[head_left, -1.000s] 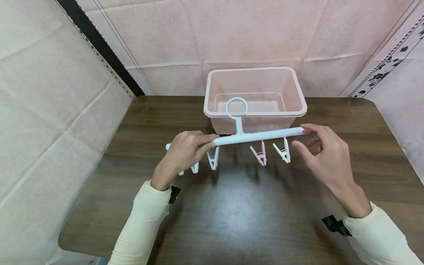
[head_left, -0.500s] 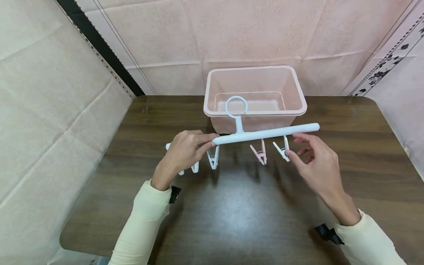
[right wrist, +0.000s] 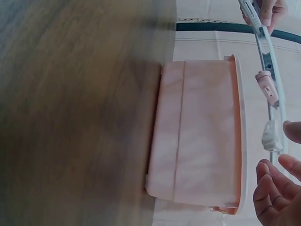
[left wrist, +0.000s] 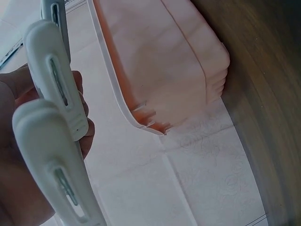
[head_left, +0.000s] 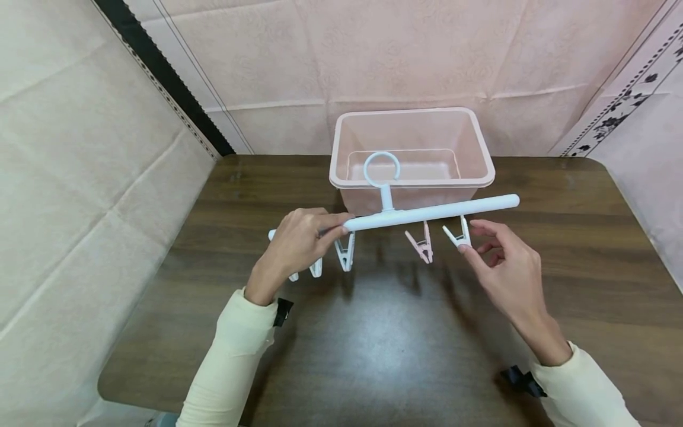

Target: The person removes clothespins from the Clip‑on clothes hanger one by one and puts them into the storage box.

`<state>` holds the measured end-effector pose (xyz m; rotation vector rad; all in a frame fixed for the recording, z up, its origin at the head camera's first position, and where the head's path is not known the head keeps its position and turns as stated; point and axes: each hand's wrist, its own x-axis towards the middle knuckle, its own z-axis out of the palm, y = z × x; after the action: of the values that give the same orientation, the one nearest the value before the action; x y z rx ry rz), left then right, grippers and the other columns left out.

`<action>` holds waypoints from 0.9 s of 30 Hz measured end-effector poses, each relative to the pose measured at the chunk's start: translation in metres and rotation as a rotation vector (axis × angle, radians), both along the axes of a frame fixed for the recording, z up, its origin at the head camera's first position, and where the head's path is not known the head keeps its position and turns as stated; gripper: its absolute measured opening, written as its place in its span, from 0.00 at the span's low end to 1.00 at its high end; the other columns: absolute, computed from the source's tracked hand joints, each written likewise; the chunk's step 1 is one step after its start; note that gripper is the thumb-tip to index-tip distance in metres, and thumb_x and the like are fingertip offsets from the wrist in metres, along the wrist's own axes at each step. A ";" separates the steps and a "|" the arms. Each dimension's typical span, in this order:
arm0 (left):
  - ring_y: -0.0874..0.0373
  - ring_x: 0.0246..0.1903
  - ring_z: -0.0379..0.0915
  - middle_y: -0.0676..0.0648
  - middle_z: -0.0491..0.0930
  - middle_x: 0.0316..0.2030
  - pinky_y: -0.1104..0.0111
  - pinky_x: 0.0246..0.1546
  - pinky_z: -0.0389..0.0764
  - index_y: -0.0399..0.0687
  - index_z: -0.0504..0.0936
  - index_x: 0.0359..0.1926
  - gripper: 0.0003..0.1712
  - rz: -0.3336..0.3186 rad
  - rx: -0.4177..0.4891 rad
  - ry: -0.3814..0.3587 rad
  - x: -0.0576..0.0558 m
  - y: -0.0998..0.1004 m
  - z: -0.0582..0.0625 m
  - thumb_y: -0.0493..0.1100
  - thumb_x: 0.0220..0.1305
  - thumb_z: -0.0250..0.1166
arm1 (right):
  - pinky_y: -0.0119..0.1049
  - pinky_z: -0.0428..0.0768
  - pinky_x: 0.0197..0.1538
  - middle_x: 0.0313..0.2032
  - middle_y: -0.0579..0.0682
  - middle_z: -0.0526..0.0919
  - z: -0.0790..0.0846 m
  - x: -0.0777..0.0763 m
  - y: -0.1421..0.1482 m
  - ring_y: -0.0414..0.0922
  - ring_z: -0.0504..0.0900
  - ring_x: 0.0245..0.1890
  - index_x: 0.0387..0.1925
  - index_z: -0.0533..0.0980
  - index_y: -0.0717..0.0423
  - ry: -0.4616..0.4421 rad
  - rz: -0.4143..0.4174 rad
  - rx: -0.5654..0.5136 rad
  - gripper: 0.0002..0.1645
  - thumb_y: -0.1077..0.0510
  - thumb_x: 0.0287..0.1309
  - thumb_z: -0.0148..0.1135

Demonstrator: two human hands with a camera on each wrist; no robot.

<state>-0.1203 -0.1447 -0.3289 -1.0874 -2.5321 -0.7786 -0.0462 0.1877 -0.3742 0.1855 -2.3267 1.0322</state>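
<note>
My left hand grips the bar of a pale blue clip hanger left of its hook, holding it above the table. White clips hang by and below that hand; in the left wrist view, white clips partly cover the left hand. A pink clip hangs right of the hook. At the bar's right part, my right hand has its thumb at a white clip, fingers loosely bent and apart. The right wrist view shows this white clip between thumb and fingertips, without a clear pinch.
A pink plastic bin stands behind the hanger at the back of the brown wooden table. Its inside looks bare. Pale patterned cloth covers the back and sides.
My right hand has left the bar's right end and moved down and left to the rightmost white clip. The left hand keeps its hold; the bar's right end has risen slightly.
</note>
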 end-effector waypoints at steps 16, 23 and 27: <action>0.64 0.17 0.58 0.54 0.72 0.19 0.67 0.18 0.61 0.46 0.88 0.52 0.15 -0.006 0.003 0.018 0.000 0.000 0.000 0.40 0.64 0.71 | 0.19 0.70 0.29 0.33 0.53 0.86 -0.011 -0.003 -0.006 0.32 0.76 0.27 0.52 0.80 0.62 0.003 0.017 -0.092 0.25 0.70 0.51 0.76; 0.64 0.16 0.57 0.54 0.74 0.20 0.68 0.18 0.61 0.46 0.88 0.52 0.15 -0.004 -0.001 0.014 0.001 0.000 0.000 0.40 0.65 0.70 | 0.19 0.71 0.30 0.31 0.52 0.85 -0.010 -0.004 -0.006 0.33 0.75 0.27 0.53 0.80 0.61 -0.008 0.011 -0.111 0.23 0.70 0.53 0.73; 0.63 0.16 0.58 0.54 0.74 0.21 0.68 0.18 0.61 0.46 0.88 0.53 0.15 0.005 -0.006 0.008 0.000 0.000 0.000 0.40 0.65 0.70 | 0.19 0.71 0.32 0.32 0.52 0.84 -0.010 -0.004 -0.005 0.33 0.75 0.28 0.53 0.81 0.60 0.008 0.001 -0.121 0.23 0.71 0.54 0.72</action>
<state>-0.1198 -0.1446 -0.3286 -1.0837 -2.5313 -0.7639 -0.0500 0.1823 -0.3845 0.1435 -2.2493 1.1661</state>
